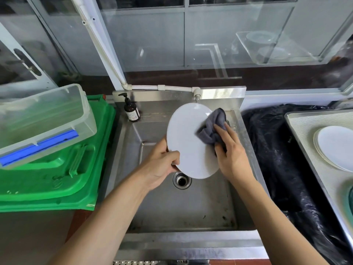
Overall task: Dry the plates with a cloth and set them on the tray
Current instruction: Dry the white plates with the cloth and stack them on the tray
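One plate point(188, 144) over sink point(191, 207), left hand point(162, 165) grip pinching rim, right hand point(231, 152) grip bunching one cloth point(212, 127), tray point(305, 134) stack uncountable

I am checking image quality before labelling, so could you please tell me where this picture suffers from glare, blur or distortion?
Head view: wide-angle bending curves the stainless steel sink edges and the metal tray; reflections wash over the glass window panes; the round white plate has a small highlight at its upper right, near the grey cloth; both hands look sharp, while the far right edge is soft.
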Available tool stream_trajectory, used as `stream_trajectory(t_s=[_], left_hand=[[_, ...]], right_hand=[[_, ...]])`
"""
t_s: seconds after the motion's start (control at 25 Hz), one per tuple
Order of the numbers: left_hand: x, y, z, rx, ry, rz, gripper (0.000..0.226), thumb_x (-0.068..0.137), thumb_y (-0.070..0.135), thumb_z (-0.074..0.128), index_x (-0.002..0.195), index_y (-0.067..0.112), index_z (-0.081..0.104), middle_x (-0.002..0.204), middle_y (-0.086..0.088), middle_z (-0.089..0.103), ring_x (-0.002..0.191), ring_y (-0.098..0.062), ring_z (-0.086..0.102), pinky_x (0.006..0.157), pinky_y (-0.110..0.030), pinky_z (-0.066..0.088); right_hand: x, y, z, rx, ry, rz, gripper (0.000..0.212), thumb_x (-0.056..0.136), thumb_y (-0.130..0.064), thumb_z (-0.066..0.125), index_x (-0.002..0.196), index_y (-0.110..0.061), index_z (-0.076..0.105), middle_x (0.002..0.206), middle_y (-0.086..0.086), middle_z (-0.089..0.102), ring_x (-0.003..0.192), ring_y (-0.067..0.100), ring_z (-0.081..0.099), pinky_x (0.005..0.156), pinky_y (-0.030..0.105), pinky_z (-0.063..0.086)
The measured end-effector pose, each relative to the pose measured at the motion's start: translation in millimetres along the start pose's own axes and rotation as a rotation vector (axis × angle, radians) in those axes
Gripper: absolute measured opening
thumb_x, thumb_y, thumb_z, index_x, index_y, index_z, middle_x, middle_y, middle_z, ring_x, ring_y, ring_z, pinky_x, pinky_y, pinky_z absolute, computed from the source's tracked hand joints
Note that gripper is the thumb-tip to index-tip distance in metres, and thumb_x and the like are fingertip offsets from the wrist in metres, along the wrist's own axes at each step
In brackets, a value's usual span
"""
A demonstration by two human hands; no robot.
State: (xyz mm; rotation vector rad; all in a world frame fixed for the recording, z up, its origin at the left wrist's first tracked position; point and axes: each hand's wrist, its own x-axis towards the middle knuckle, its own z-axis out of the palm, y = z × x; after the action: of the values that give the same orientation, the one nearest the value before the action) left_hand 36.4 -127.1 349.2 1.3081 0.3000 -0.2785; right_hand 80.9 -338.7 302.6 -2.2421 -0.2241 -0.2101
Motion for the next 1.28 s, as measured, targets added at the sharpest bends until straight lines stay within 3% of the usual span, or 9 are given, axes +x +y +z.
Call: stream_trajectory(t_s=[0.2, 0.28, 0.4, 0.48, 0.6, 0.72, 0.92, 1.08, 1.28], left_hand=[[-7, -1, 17, 0.027, -0.066, 0.003, 0.048, 0.062, -0.005, 0.049, 0.098, 0.022, 0.066, 0.077, -0.009, 0.048, 0.085, -0.026, 0.04, 0.079, -0.052, 0.042], [-4, 7, 13, 0.004, -0.036, 0.043, 0.053, 0.06, -0.007, 0.047, 0.089, 0.031, 0.071, 0.074, -0.008, 0.054, 0.078, -0.024, 0.048, 0.077, -0.051, 0.044], [-2, 11, 1, -0.019, -0.027, 0.044, 0.067, 0.058, -0.011, 0.045, 0.108, 0.027, 0.068, 0.094, -0.013, 0.06, 0.089, -0.027, 0.054, 0.086, -0.06, 0.05], [-5, 5, -1, -0.007, -0.022, 0.032, 0.065, 0.058, -0.009, 0.045, 0.103, 0.031, 0.07, 0.095, -0.011, 0.061, 0.094, -0.027, 0.053, 0.092, -0.065, 0.048], [-9, -4, 5, 0.051, -0.036, 0.026, 0.055, 0.06, -0.005, 0.047, 0.1, 0.027, 0.067, 0.076, 0.0, 0.059, 0.089, -0.025, 0.044, 0.086, -0.058, 0.048], [-8, -3, 6, 0.019, -0.065, 0.027, 0.051, 0.061, -0.006, 0.048, 0.103, 0.019, 0.063, 0.084, -0.009, 0.05, 0.088, -0.025, 0.043, 0.08, -0.053, 0.042], [-1, 11, -4, -0.06, 0.011, 0.09, 0.059, 0.06, -0.012, 0.046, 0.092, 0.029, 0.074, 0.083, -0.009, 0.065, 0.081, -0.022, 0.061, 0.076, -0.054, 0.058], [-6, 3, 3, -0.037, -0.036, 0.068, 0.057, 0.067, -0.013, 0.046, 0.091, 0.03, 0.072, 0.081, -0.008, 0.059, 0.085, -0.023, 0.052, 0.079, -0.053, 0.054], [-2, 7, -1, -0.125, 0.02, 0.088, 0.053, 0.067, -0.018, 0.043, 0.104, 0.013, 0.064, 0.091, -0.015, 0.059, 0.088, -0.027, 0.056, 0.077, -0.052, 0.054]], right_hand=[[20, -50, 10, 0.1, -0.042, -0.266, 0.053, 0.099, -0.014, 0.055, 0.152, -0.019, 0.049, 0.165, 0.003, 0.032, 0.154, 0.014, 0.028, 0.122, 0.023, 0.025], [5, -56, 18, 0.127, -0.118, -0.323, 0.053, 0.097, -0.01, 0.055, 0.149, -0.016, 0.051, 0.164, 0.003, 0.035, 0.153, 0.01, 0.027, 0.123, 0.025, 0.024], [-27, -40, 21, 0.146, -0.217, -0.314, 0.052, 0.098, -0.006, 0.054, 0.148, -0.021, 0.053, 0.164, -0.007, 0.033, 0.153, 0.005, 0.026, 0.122, 0.021, 0.023], [-37, -32, 19, 0.141, -0.243, -0.282, 0.053, 0.097, -0.007, 0.054, 0.147, -0.024, 0.053, 0.163, -0.013, 0.032, 0.152, 0.002, 0.026, 0.121, 0.018, 0.022], [-16, -45, 23, 0.144, -0.181, -0.233, 0.051, 0.1, -0.011, 0.055, 0.149, -0.024, 0.051, 0.162, -0.011, 0.033, 0.153, 0.002, 0.023, 0.123, 0.02, 0.022], [9, -63, 20, 0.159, -0.151, -0.222, 0.052, 0.099, -0.009, 0.055, 0.15, -0.022, 0.051, 0.163, -0.002, 0.035, 0.153, 0.004, 0.024, 0.125, 0.026, 0.022], [-30, -43, 14, 0.14, -0.267, -0.299, 0.051, 0.097, -0.007, 0.057, 0.146, -0.024, 0.055, 0.162, -0.013, 0.033, 0.15, 0.0, 0.028, 0.122, 0.023, 0.025], [-3, -58, 20, 0.151, -0.158, -0.233, 0.05, 0.098, -0.006, 0.058, 0.147, -0.019, 0.054, 0.159, -0.007, 0.038, 0.151, 0.003, 0.027, 0.124, 0.035, 0.026], [-14, -65, 19, 0.147, -0.174, -0.27, 0.045, 0.098, -0.017, 0.051, 0.142, -0.016, 0.058, 0.159, -0.001, 0.042, 0.151, 0.005, 0.029, 0.124, 0.037, 0.027]])
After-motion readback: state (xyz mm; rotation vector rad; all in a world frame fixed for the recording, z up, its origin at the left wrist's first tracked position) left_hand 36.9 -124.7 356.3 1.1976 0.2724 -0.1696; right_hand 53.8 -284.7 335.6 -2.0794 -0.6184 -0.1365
